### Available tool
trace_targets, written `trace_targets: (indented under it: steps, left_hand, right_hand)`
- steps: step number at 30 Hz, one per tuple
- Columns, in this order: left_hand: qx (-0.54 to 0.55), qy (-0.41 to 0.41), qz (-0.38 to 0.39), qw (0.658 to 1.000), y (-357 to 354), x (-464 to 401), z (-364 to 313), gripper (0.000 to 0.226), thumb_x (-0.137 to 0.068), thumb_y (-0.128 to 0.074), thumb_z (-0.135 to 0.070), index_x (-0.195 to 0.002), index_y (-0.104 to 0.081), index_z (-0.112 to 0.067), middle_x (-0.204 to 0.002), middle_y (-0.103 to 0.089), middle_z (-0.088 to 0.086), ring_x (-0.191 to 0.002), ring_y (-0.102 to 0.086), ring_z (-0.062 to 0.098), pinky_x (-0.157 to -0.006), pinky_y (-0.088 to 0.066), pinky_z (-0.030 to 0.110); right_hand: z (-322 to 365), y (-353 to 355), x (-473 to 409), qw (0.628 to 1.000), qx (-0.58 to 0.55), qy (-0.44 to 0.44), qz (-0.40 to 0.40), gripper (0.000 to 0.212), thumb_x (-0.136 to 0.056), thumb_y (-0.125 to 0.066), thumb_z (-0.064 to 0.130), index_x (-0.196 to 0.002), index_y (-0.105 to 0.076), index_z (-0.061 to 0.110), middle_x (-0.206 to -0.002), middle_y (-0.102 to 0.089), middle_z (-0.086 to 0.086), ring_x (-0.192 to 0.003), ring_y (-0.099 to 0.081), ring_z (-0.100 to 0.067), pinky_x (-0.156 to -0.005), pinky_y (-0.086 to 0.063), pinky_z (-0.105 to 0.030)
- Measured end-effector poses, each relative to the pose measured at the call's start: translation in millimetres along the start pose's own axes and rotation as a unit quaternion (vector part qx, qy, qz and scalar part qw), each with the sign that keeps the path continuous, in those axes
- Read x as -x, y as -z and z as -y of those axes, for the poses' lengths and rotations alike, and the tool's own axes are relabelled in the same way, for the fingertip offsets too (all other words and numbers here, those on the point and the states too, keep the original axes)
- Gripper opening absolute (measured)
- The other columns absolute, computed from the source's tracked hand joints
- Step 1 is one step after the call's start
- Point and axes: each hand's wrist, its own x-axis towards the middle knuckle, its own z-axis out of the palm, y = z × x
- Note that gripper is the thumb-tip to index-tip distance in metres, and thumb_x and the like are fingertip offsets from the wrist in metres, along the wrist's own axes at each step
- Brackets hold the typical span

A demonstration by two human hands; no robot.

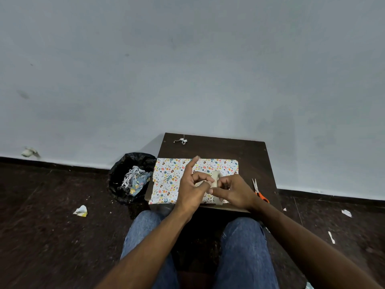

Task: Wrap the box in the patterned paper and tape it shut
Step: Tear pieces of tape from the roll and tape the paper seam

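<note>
The box [166,180], covered in white patterned paper with coloured eggs and hearts, lies flat on a small dark table [239,151]. Above its right half, both my hands meet at a pale tape roll [216,178] held on edge. My right hand [237,192] grips the roll from the right. My left hand [191,188] pinches at the roll's left side with thumb and curled fingers, while its index finger points up and away. A small pale bit shows at that fingertip. The box's near right part is hidden by my hands.
Orange-handled scissors [259,191] lie on the table to the right of my right hand. A paper scrap [182,140] sits near the table's far edge. A black bin [125,167] with paper cuttings stands left of the table. Scraps [81,210] litter the dark floor.
</note>
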Motion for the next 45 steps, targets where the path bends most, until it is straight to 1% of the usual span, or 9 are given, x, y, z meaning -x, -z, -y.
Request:
trace_targets:
  steps: [5, 8, 15, 19, 24, 29, 33, 38, 45]
  left_hand:
    - [-0.016, -0.034, -0.042, 0.998, -1.8, 0.4, 7.3, 0.081, -0.08, -0.068, 0.011, -0.139, -0.035, -0.034, -0.078, -0.067, 0.0, -0.09, -0.066, 0.013, -0.087, -0.046, 0.014]
    - [-0.012, -0.049, -0.067, 0.996, -3.1, -1.8, 9.4, 0.081, -0.08, -0.071, 0.008, -0.14, -0.035, -0.033, -0.077, -0.067, -0.003, -0.092, -0.066, 0.016, -0.091, -0.047, 0.021]
    - [-0.004, -0.072, -0.073, 0.995, 0.7, -5.7, 8.5, 0.082, -0.08, -0.074, 0.003, -0.143, -0.034, -0.031, -0.079, -0.067, -0.003, -0.093, -0.065, 0.019, -0.103, -0.042, 0.03]
    - [0.049, -0.034, -0.051, 0.997, 3.6, -7.1, 8.9, 0.079, -0.082, -0.075, -0.002, -0.143, -0.034, -0.031, -0.08, -0.071, -0.003, -0.09, -0.067, 0.017, -0.095, -0.049, 0.034]
    - [0.076, -0.008, -0.038, 0.996, 2.3, -6.5, 5.6, 0.08, -0.084, -0.069, 0.007, -0.144, -0.034, -0.032, -0.075, -0.07, -0.003, -0.081, -0.068, 0.009, -0.08, -0.053, 0.024]
    - [0.058, 0.002, -0.035, 0.998, 2.1, -8.1, 9.7, 0.077, -0.086, -0.064, 0.01, -0.142, -0.038, -0.037, -0.082, -0.072, 0.008, -0.088, -0.068, 0.018, -0.088, -0.053, 0.027]
    - [0.017, 0.007, -0.035, 0.999, 3.1, -6.8, 13.5, 0.071, -0.084, -0.069, 0.006, -0.133, -0.046, -0.041, -0.105, -0.07, 0.003, -0.108, -0.064, 0.015, -0.096, -0.049, 0.03]
    - [-0.037, 0.025, -0.035, 0.998, 10.3, -6.1, 18.8, 0.055, -0.085, -0.071, -0.001, -0.121, -0.057, -0.041, -0.134, -0.055, -0.009, -0.121, -0.053, 0.009, -0.096, -0.05, 0.031]
    - [-0.052, 0.042, -0.024, 0.997, 12.8, -5.1, 21.2, 0.048, -0.086, -0.067, 0.004, -0.115, -0.062, -0.035, -0.129, -0.059, -0.011, -0.119, -0.054, 0.006, -0.085, -0.05, 0.017]
  right_hand:
    - [3.8, -13.7, 3.8, 0.97, 0.207, 0.017, -0.123, 0.044, -0.079, -0.058, 0.056, -0.053, -0.043, 0.024, -0.047, -0.048, 0.01, -0.048, -0.044, -0.009, -0.053, -0.033, -0.028]
    - [10.5, -18.4, 5.8, 0.952, 0.262, 0.045, -0.155, 0.042, -0.077, -0.039, 0.062, -0.054, -0.039, 0.027, -0.05, -0.046, 0.01, -0.051, -0.045, -0.007, -0.053, -0.032, -0.028]
    - [9.4, -24.2, 2.6, 0.94, 0.261, 0.111, -0.191, 0.046, -0.085, -0.043, 0.06, -0.061, -0.045, 0.021, -0.054, -0.044, 0.007, -0.052, -0.043, -0.014, -0.051, -0.035, -0.032]
    - [7.8, -23.5, 0.0, 0.942, 0.247, 0.129, -0.188, 0.044, -0.084, -0.048, 0.057, -0.063, -0.046, 0.019, -0.057, -0.045, 0.008, -0.054, -0.042, -0.013, -0.051, -0.034, -0.032]
    - [-1.1, -19.8, -1.5, 0.95, 0.215, 0.157, -0.162, 0.045, -0.082, -0.054, 0.056, -0.064, -0.05, 0.015, -0.06, -0.05, 0.007, -0.057, -0.046, -0.014, -0.053, -0.035, -0.032]
    - [-6.5, -13.8, 0.4, 0.952, 0.208, 0.159, -0.162, 0.042, -0.083, -0.057, 0.057, -0.063, -0.046, 0.021, -0.059, -0.046, 0.013, -0.057, -0.045, -0.01, -0.053, -0.038, -0.034]
    - [-17.0, -2.2, 5.5, 0.957, 0.213, 0.116, -0.162, 0.037, -0.082, -0.061, 0.055, -0.065, -0.052, 0.024, -0.064, -0.053, 0.015, -0.063, -0.054, -0.008, -0.056, -0.045, -0.033]
    - [-40.2, 28.8, 6.6, 0.925, 0.327, -0.026, -0.194, 0.024, -0.09, -0.067, 0.037, -0.079, -0.059, 0.018, -0.078, -0.053, 0.007, -0.071, -0.051, -0.016, -0.061, -0.033, -0.028]
    - [-71.6, 69.2, -3.6, 0.88, 0.413, -0.102, -0.212, 0.024, -0.091, -0.066, 0.036, -0.08, -0.06, 0.015, -0.082, -0.065, -0.003, -0.071, -0.059, -0.022, -0.063, -0.047, -0.032]
